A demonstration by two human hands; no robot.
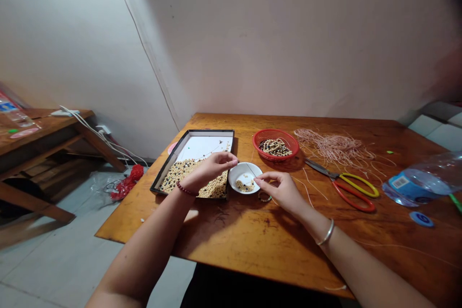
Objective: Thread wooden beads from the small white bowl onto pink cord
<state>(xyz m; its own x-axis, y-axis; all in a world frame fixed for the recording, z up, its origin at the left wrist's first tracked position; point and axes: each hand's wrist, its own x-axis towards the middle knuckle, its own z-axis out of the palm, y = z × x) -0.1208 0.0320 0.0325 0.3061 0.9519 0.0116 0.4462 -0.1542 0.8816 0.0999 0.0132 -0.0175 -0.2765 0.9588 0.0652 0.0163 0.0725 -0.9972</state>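
Note:
My left hand [218,166] is closed in a pinch at the left rim of a small white bowl [234,178]; a tiny dark spot, perhaps a bead, shows at its fingertips. My right hand [283,188] pinches a thin string at the bowl's right rim, and a fine dark line runs from its fingertips over the bowl. Pale beads [245,186] lie in the bowl. Under my left wrist is a black-edged tray [202,147] of cream beads with some dark ones. A beaded bracelet [264,197] rests on the table beside the bowl.
Behind the bowl stands a red basket [276,156] of strung beads. To its right lie a heap of pale pink string [335,149] and scissors [350,185] with red and yellow handles. A plastic bottle [420,183] lies near a blue cap [421,219] at the right.

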